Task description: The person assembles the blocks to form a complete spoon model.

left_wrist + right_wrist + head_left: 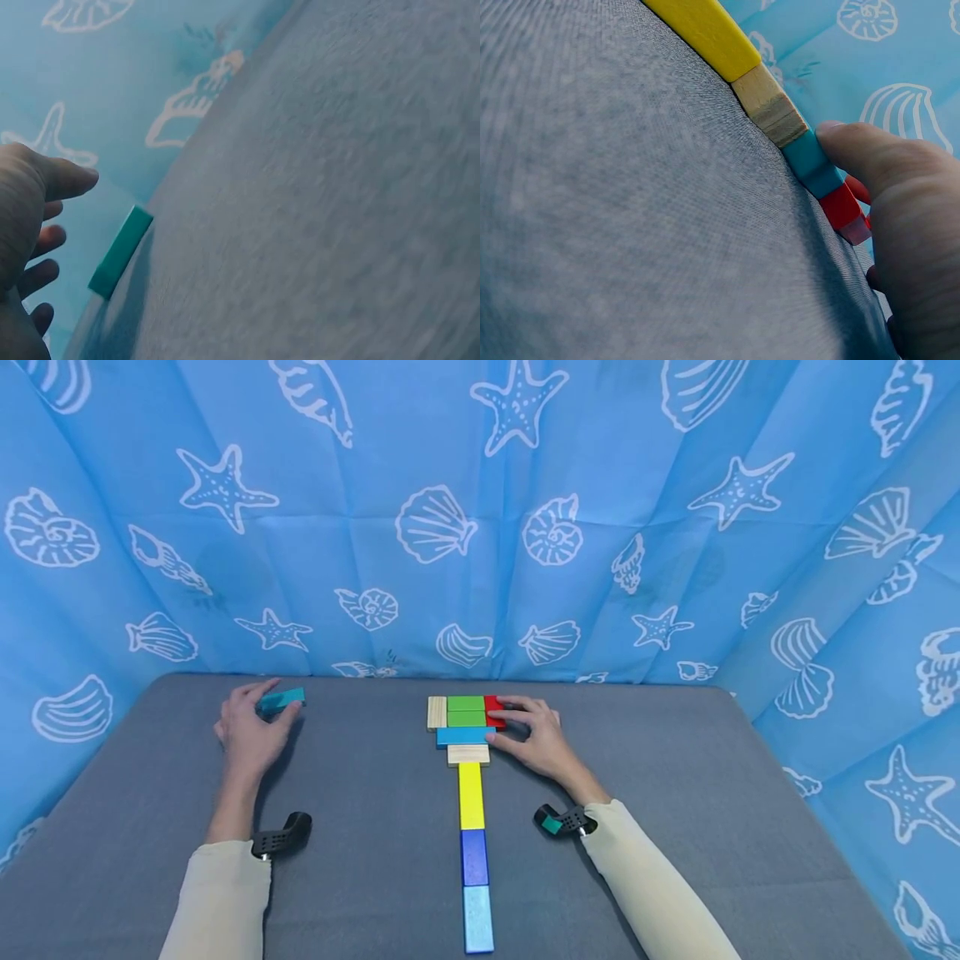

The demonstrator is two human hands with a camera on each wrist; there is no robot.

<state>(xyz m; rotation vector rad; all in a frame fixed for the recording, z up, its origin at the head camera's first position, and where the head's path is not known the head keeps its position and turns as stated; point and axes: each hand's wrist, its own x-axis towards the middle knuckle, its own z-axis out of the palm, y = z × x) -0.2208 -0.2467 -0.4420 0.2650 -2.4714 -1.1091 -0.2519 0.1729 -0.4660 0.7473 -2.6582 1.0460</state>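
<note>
At the table's far left, my left hand [255, 731] is around a teal block [282, 701], thumb and fingers spread. The left wrist view shows this block [121, 251] on the cloth, with the thumb [71, 178] apart from it. My right hand [543, 739] is at the right side of a block arrangement. Its fingers lie over red blocks [493, 703], and its thumb is at the end of a blue block [465, 737]. Green blocks [466, 703] sit between the red ones and an upright plain wooden block [437, 713].
Below the blue block runs a column: a plain wooden block [468, 755], then yellow [472, 795], dark blue [475, 857] and light blue [478, 918] blocks. A grey cloth [360, 827] covers the table. A blue shell-print curtain [315, 560] hangs behind it.
</note>
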